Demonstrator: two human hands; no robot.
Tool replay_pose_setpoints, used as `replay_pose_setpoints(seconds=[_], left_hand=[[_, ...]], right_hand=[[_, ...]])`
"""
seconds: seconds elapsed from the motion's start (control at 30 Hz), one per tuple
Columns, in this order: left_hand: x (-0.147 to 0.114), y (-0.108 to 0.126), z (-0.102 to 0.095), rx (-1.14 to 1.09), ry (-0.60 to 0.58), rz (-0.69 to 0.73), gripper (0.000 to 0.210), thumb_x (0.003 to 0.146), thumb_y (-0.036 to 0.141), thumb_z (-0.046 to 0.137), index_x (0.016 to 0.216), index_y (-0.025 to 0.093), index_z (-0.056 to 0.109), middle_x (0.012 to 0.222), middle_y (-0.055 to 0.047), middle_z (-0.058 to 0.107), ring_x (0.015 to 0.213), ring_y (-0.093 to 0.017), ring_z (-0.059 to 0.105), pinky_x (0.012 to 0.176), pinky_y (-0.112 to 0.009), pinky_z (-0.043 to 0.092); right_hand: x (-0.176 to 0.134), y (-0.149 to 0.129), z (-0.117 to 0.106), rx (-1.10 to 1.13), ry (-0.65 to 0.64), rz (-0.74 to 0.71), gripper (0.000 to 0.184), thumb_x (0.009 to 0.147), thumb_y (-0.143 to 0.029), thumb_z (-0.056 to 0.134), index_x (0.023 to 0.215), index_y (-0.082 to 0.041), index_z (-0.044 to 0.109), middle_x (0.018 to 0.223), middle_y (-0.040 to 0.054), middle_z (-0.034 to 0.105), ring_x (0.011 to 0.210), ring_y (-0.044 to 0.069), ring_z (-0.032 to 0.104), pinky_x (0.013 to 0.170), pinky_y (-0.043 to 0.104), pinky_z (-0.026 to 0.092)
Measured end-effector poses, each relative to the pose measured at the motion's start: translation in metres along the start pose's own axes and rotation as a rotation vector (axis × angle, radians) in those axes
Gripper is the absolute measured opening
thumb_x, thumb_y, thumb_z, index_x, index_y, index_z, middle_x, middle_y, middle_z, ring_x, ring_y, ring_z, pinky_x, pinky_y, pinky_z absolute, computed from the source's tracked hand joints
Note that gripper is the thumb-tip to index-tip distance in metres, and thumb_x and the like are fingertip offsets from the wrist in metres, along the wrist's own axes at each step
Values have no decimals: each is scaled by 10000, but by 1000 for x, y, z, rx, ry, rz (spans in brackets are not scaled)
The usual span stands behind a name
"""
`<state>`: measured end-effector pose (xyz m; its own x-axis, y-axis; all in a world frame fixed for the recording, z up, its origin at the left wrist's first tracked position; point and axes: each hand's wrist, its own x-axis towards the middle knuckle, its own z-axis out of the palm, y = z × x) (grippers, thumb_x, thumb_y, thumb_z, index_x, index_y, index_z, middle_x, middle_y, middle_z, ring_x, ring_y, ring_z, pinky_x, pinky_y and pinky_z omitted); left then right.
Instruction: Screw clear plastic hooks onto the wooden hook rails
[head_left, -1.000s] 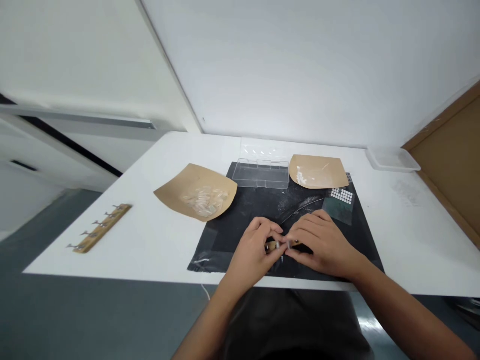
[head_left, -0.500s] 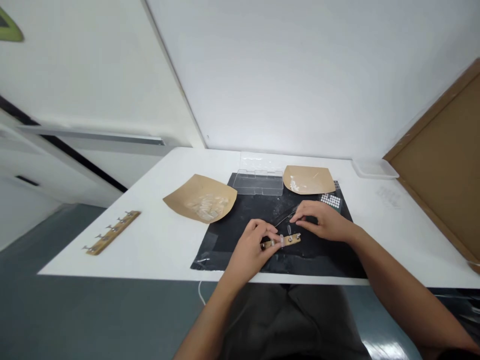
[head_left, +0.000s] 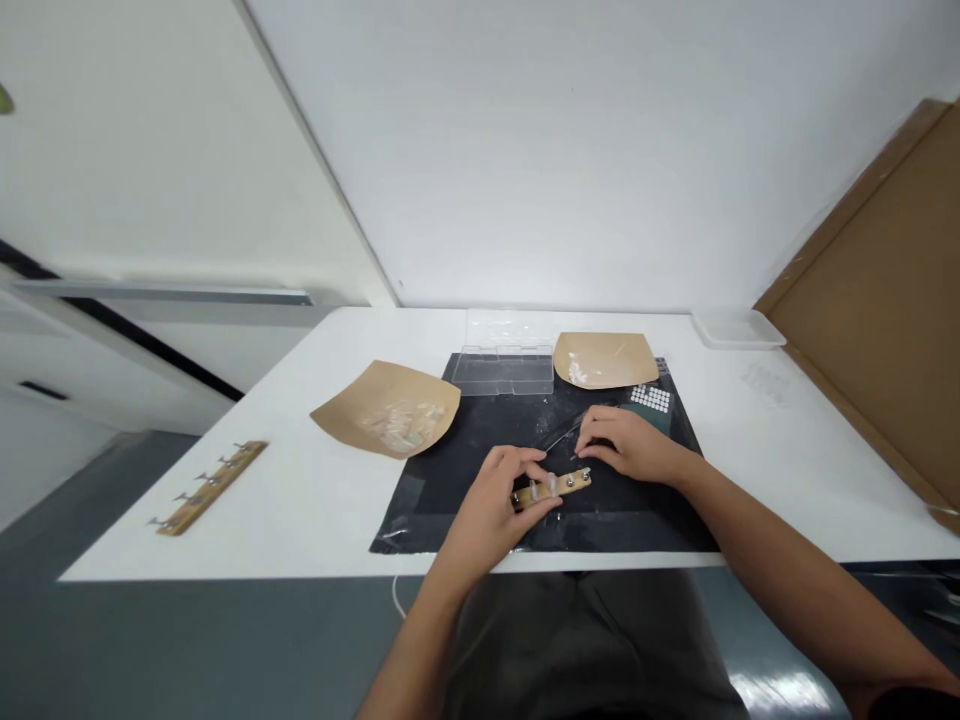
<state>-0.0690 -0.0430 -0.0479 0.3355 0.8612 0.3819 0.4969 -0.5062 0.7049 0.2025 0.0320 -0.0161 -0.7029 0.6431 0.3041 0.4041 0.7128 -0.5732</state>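
The wooden strip (head_left: 562, 486) lies on the black mat (head_left: 424, 505), in the lower middle of the frame; its long axis goes slantwise, from lower left up to the right, with metal studs (head_left: 570, 481) and clear pieces (head_left: 553, 484) along it. The left hand (head_left: 491, 508) is the nearer one, since its fingers grip the left part of the strip; the thumb is at the lower edge, the other fingers at the upper edge; the right end stays free of them. The right hand (head_left: 626, 443) is apart from the strip; its fingers are bent with tips close together, and the free end lies just below them in the frame, slightly to the right; a small dark thing (head_left: 574, 457) shows near these tips, but I cannot tell if they pinch it. A sheet of white dots (head_left: 650, 398) is just beyond the right hand, toward the upper right; a second strip with metal pegs (head_left: 214, 490) lies well apart on the counter (head_left: 292, 510), at the left of the frame.
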Motion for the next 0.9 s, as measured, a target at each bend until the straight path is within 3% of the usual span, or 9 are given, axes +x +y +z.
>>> replay_pose_setpoints(seconds=[0.17,0.33,0.5,0.63,0.77,0.9], left_hand=[[0,9,-3,18,-4,19,480,908,299,846,1310,251,588,1185,-93,695,1201,-295,612,1021,-463,547],[3,18,-8,79,27,124,463,933,311,819,1330,245,591,1276,-113,671,1240,-301,580,1059,-484,523],[6,18,-6,99,153,210,339,975,226,751,1291,243,632,1226,-95,706,1213,-283,599,1076,-492,498],[7,18,-3,11,269,214,240,992,158,693,1214,247,684,1110,-73,751,1142,-262,640,1020,-461,524],[8,19,-3,-18,279,251,265,987,138,691,1225,252,708,1091,-68,772,1136,-260,643,1005,-460,529],[9,21,-6,-49,231,318,267,967,129,722,1203,253,729,1050,-56,774,1096,-247,650,985,-449,533]], right_hand=[[-7,-15,-6,76,199,125,52,991,-236,708,995,-209,753,951,32,734,770,142,650,698,279,516],[-9,-29,-2,322,273,230,240,998,-333,716,1209,-228,760,908,28,742,734,136,643,644,269,515],[-8,-39,5,632,246,249,262,996,-375,735,1212,-236,785,1020,51,762,820,139,706,762,292,586],[-6,-47,12,803,164,237,263,977,-355,770,1195,-207,774,937,37,752,804,132,706,761,275,589],[-6,-53,14,873,101,220,317,965,-308,794,1248,-202,703,909,15,740,774,115,702,739,255,571],[-5,-58,13,878,65,274,232,937,-331,826,1072,-177,717,804,-7,713,661,97,661,638,228,528]])
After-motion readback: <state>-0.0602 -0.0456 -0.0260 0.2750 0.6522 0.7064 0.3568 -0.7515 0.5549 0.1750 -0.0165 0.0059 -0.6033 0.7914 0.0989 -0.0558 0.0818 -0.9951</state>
